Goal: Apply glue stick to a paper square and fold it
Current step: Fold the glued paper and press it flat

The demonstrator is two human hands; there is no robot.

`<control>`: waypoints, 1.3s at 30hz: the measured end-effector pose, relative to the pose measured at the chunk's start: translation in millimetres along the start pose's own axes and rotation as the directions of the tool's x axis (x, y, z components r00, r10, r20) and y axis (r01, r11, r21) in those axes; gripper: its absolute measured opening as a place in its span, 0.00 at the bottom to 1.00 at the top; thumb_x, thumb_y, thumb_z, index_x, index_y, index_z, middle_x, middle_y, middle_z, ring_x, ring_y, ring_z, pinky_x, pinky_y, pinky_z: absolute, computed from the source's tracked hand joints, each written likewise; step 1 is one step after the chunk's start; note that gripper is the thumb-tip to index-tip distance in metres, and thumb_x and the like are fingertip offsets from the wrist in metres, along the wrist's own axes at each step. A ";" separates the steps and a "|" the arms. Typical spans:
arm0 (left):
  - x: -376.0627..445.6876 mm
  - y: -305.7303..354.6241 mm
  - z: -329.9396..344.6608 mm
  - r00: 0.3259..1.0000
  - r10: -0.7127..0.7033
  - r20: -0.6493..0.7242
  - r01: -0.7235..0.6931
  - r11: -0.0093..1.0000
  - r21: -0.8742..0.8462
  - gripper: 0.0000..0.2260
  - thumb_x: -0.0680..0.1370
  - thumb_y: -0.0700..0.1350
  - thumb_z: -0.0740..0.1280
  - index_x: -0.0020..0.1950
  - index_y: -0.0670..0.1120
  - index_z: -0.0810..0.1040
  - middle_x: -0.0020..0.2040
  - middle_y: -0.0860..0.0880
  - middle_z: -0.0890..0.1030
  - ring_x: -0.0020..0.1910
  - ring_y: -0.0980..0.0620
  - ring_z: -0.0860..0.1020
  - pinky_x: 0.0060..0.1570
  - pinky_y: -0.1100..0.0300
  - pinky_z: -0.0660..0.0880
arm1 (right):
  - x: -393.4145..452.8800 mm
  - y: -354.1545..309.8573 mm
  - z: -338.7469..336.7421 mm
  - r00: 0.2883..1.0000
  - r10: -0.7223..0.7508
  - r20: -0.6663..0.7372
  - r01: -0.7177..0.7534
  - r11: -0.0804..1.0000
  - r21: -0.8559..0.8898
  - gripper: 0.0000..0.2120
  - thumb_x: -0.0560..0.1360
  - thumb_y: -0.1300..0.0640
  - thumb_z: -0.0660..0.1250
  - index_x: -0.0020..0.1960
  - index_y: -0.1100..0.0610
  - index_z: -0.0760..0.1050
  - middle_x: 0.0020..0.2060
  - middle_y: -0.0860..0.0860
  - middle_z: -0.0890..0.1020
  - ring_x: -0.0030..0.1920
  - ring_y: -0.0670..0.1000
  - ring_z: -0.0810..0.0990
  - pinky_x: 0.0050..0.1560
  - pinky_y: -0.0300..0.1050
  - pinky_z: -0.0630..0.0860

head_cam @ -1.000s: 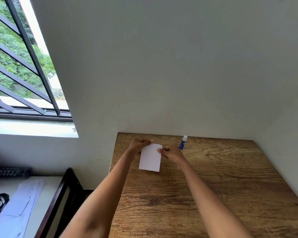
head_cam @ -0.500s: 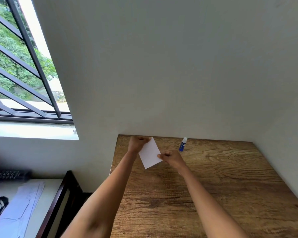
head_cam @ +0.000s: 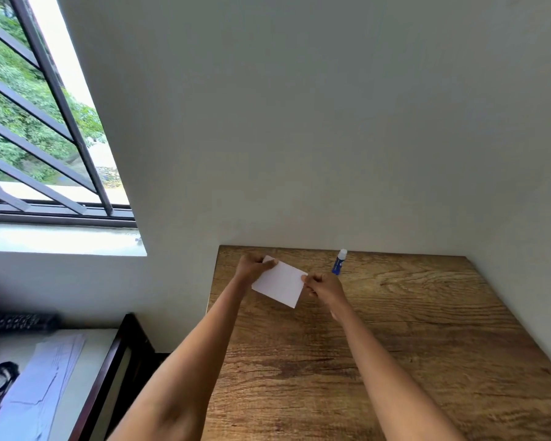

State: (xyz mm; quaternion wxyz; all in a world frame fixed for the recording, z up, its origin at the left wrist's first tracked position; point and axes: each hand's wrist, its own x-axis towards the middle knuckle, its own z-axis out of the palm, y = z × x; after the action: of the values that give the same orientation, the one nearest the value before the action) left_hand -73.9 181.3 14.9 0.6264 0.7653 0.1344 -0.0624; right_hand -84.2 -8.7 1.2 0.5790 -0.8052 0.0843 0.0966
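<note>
Table (head_cam: 395,361): I see one wooden top, running from the near edge to the wall.
Right hand (head_cam: 323,286): I read it as pinching the paper's right edge, fingers curled.
Paper (head_cam: 280,283): one white sheet, held between both hands above the far part of the table, tilted; I cannot tell whether it touches the wood or is already folded.
Left hand (head_cam: 252,265): grips the paper's far left corner.
Glue (head_cam: 339,262): one blue stick with a white cap, upright near the wall, just beyond the right hand and apart from it.
Risk 1: I judge a crooked crease likely if the tilted edges are not lined up.
Risk 2: the right hand could knock the glue over while reaching.
Count: two hands, one paper, one glue, one table.
</note>
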 end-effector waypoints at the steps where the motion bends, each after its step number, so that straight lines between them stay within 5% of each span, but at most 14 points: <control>1: 0.2 -0.1 2.2 1.000 0.002 -0.025 -0.002 1.000 -0.011 0.09 0.73 0.46 0.71 0.44 0.40 0.81 0.44 0.42 0.81 0.43 0.44 0.79 0.44 0.52 0.75 | 0.1 -1.6 0.8 1.000 -0.004 -0.014 0.004 1.000 0.020 0.07 0.75 0.57 0.68 0.41 0.60 0.80 0.34 0.53 0.81 0.35 0.50 0.77 0.40 0.44 0.74; 11: 3.4 -11.4 8.8 0.948 -0.174 -0.267 0.092 0.951 -0.295 0.13 0.73 0.46 0.72 0.49 0.37 0.80 0.49 0.39 0.81 0.50 0.40 0.80 0.53 0.44 0.79 | -18.8 16.0 1.7 0.996 0.040 0.086 -0.040 0.999 0.007 0.08 0.73 0.57 0.69 0.46 0.62 0.81 0.36 0.51 0.83 0.35 0.45 0.78 0.35 0.34 0.74; 18: 3.0 -9.8 11.9 0.963 -0.181 -0.198 0.118 0.949 -0.294 0.10 0.76 0.46 0.68 0.48 0.38 0.78 0.47 0.40 0.79 0.48 0.40 0.79 0.53 0.43 0.78 | -15.0 5.9 0.1 0.998 0.055 0.025 -0.058 0.989 0.134 0.09 0.75 0.54 0.67 0.52 0.59 0.76 0.37 0.52 0.81 0.34 0.47 0.78 0.34 0.36 0.78; 24: 5.1 -7.7 23.1 0.969 -0.231 -0.090 0.188 0.919 -0.346 0.10 0.80 0.45 0.60 0.43 0.41 0.73 0.41 0.43 0.76 0.42 0.44 0.77 0.41 0.52 0.76 | -9.5 -1.3 2.6 0.997 0.076 -0.011 -0.073 0.987 0.144 0.06 0.74 0.62 0.68 0.49 0.58 0.72 0.44 0.53 0.80 0.33 0.47 0.78 0.31 0.36 0.77; 26: 6.1 -9.2 25.5 0.973 -0.212 -0.086 0.178 0.937 -0.302 0.09 0.81 0.44 0.59 0.43 0.42 0.73 0.42 0.43 0.76 0.40 0.46 0.76 0.37 0.55 0.74 | -8.0 0.9 2.9 0.992 0.083 -0.091 -0.068 0.986 0.153 0.08 0.74 0.63 0.68 0.50 0.59 0.71 0.44 0.53 0.79 0.33 0.48 0.77 0.31 0.37 0.76; 29: 12.5 -16.5 28.5 0.984 -0.149 -0.098 0.127 0.972 -0.195 0.05 0.77 0.39 0.64 0.52 0.40 0.76 0.51 0.39 0.78 0.49 0.42 0.79 0.47 0.49 0.77 | -2.8 5.8 2.6 0.974 0.090 -0.208 -0.054 0.983 0.175 0.07 0.73 0.63 0.69 0.47 0.59 0.71 0.42 0.55 0.80 0.32 0.48 0.77 0.33 0.39 0.75; 31: 16.0 -20.2 31.0 0.978 -0.146 -0.147 0.130 0.985 -0.114 0.13 0.75 0.39 0.69 0.58 0.40 0.73 0.52 0.42 0.78 0.52 0.43 0.79 0.49 0.49 0.79 | 4.3 8.4 2.3 0.963 0.092 -0.253 -0.050 0.985 0.167 0.06 0.73 0.63 0.69 0.43 0.58 0.72 0.41 0.55 0.80 0.32 0.48 0.77 0.34 0.40 0.76; 35: 23.0 -24.0 37.4 0.969 -0.014 -0.248 0.039 0.995 0.094 0.08 0.73 0.41 0.71 0.47 0.47 0.74 0.48 0.47 0.80 0.43 0.51 0.77 0.39 0.56 0.77 | 21.3 12.1 2.0 0.950 0.102 -0.296 -0.079 0.993 0.089 0.04 0.73 0.62 0.70 0.45 0.59 0.75 0.43 0.56 0.81 0.33 0.49 0.78 0.39 0.42 0.78; 39: 30.6 -33.3 41.1 0.969 0.122 -0.217 -0.051 0.951 0.304 0.09 0.73 0.41 0.70 0.53 0.46 0.78 0.52 0.46 0.81 0.49 0.50 0.78 0.47 0.57 0.76 | 34.8 17.5 5.6 0.953 0.082 -0.292 -0.099 0.994 -0.044 0.07 0.72 0.62 0.70 0.49 0.62 0.77 0.49 0.58 0.82 0.47 0.56 0.81 0.54 0.53 0.79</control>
State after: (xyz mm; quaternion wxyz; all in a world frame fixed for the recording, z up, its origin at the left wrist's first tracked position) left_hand -51.1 151.1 -33.1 0.4868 0.8576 0.1622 0.0360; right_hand -55.2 -9.7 -25.4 0.5319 -0.8223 0.2022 0.0064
